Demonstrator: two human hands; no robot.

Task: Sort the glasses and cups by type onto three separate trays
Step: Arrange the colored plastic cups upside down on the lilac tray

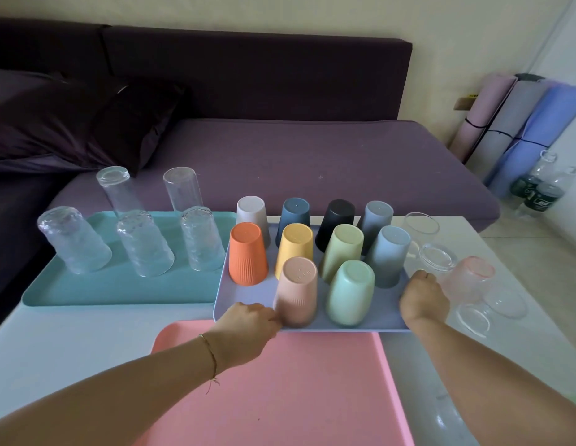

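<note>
Pink cup upside down, axis upright

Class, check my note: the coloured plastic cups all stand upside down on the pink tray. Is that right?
No. The head view shows the coloured plastic cups upside down on the lavender tray; the pink tray in front of it holds no cups.

Dim, soft indoor light; wide-angle bending at edges; slight overall blur.
</note>
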